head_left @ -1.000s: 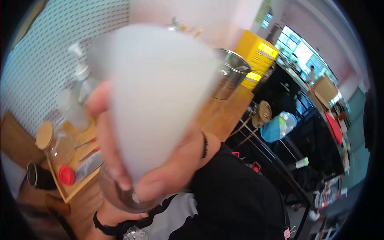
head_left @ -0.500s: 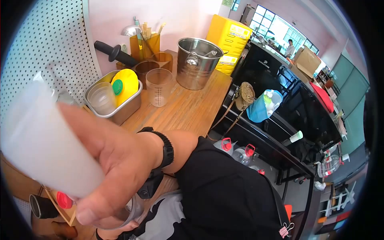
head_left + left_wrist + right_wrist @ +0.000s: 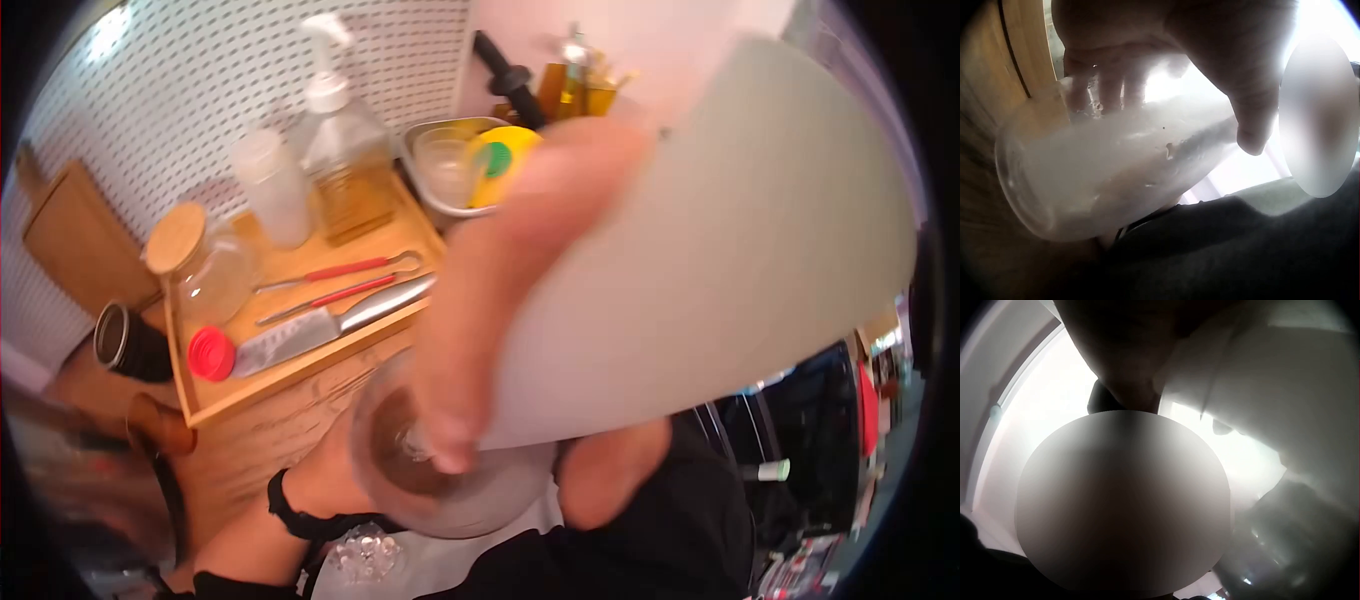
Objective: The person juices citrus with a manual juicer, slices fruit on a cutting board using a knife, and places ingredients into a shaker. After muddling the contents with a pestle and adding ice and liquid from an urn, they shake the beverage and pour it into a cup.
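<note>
In the head view my right hand [image 3: 490,280] grips a frosted white cup [image 3: 700,250], tilted and close to the camera. Below its narrow end is a clear glass vessel [image 3: 450,510] with something brown seen through it; I cannot tell whether the two touch. My left hand [image 3: 335,465] is mostly hidden behind that vessel. The left wrist view shows my left hand [image 3: 1166,37] curled round the clear vessel [image 3: 1104,169], which lies tilted and has droplets on it. In the right wrist view, a dark part of my right hand [image 3: 1122,350] is beside a pale surface [image 3: 1266,381].
A wooden tray [image 3: 300,370] at the left carries a pump bottle [image 3: 350,170], a lidded glass jar [image 3: 215,275], a knife [image 3: 290,340] and a red cap [image 3: 211,353]. Behind it sits a metal pan [image 3: 420,150]; a dark cup [image 3: 130,343] stands at the far left.
The head view has swung left, bringing the tray into fuller view. The white cup, held in my right hand, now appears at the right of the view instead of the left.
</note>
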Demonstrator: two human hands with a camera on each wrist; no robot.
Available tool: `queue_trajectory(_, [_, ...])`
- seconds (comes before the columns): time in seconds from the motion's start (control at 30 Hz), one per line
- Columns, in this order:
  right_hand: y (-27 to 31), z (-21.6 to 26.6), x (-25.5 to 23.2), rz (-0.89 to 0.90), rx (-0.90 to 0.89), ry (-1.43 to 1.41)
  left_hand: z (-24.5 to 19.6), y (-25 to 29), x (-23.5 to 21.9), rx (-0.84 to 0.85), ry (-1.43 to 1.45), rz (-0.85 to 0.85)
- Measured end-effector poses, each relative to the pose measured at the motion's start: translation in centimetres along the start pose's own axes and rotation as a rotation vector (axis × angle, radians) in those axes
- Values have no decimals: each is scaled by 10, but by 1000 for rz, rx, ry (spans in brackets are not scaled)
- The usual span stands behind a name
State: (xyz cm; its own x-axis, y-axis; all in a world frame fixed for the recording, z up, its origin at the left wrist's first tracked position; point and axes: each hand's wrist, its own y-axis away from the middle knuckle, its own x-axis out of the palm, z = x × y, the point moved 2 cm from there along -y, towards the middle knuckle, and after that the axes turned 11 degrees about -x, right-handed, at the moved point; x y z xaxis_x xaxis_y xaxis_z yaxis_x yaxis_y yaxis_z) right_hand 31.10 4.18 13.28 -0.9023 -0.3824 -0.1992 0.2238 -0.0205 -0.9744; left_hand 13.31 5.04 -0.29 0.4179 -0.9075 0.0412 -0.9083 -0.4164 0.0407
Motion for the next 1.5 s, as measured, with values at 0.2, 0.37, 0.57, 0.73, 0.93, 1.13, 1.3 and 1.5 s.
queue_trajectory(0.2, [5,6,-3,-34,140,-265,12,14,-1,127,-267,-101])
queue_trajectory(0.37, [7,11,0,-11,266,-452,24,6,-1,119,-184,-45])
queue_trajectory(0.57, [-3,9,-2,82,254,-381,10,11,-1,274,-301,-115])
queue_trajectory(0.73, [-5,16,-7,172,283,-345,6,12,-1,289,-328,-140])
queue_trajectory(0.93, [-11,9,-2,256,348,-429,6,12,-1,295,-320,-127])
queue_trajectory(1.13, [-14,20,-16,288,312,-350,6,14,-1,296,-326,-131])
queue_trajectory(1.3, [-12,16,-8,286,314,-380,4,13,-2,279,-327,-118])
queue_trajectory(1.5, [-12,15,-5,263,311,-376,5,13,-1,283,-348,-121])
